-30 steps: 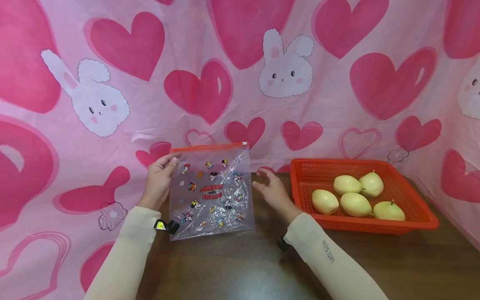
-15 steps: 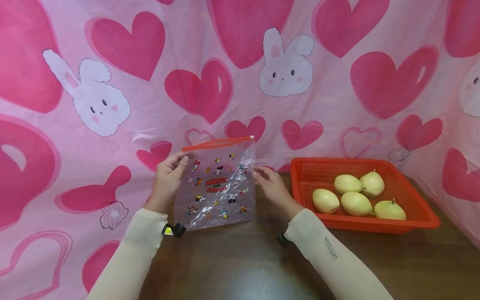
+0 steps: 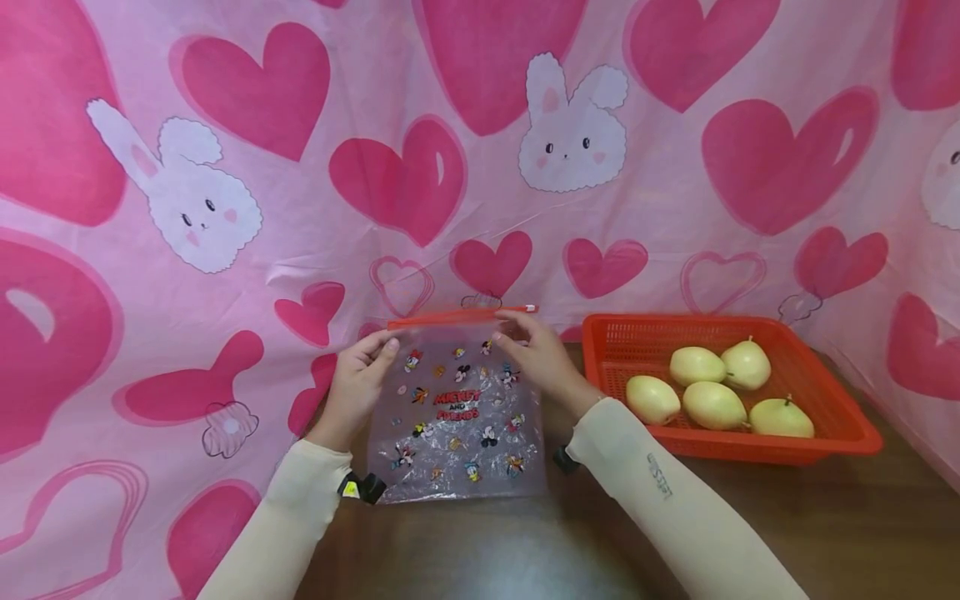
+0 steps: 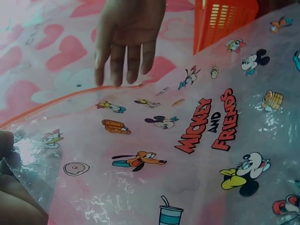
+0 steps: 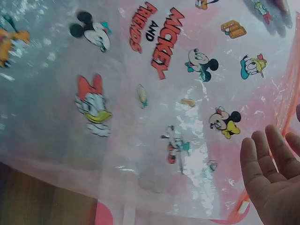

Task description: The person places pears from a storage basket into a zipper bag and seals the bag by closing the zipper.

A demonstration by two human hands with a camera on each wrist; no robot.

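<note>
Two hands now meet at one clear zip bag (image 3: pixel 459 417) printed with cartoon figures, where a second ago only the left had it. The bag has come down and to the right, its lower edge resting on the near part of the dark table (image 3: pixel 480 550) and its orange zip strip (image 3: pixel 461 317) lifted toward the far side. The left hand (image 3: pixel 358 385) grips the bag's upper left corner, fingers (image 3: pixel 378 348) curled over the plastic. The right hand (image 3: pixel 542 357), which hung free beside the bag before, now sits at the top right by the zip strip; its fingers look nearly straight against the edge, and I cannot tell if they pinch it. The bag holds nothing. To the right, an orange basket (image 3: pixel 847 433) holds five pale yellow pears (image 3: pixel 711 405), unmoved. Farthest back hangs a pink cloth (image 3: pixel 300 208) with hearts and rabbits.
</note>
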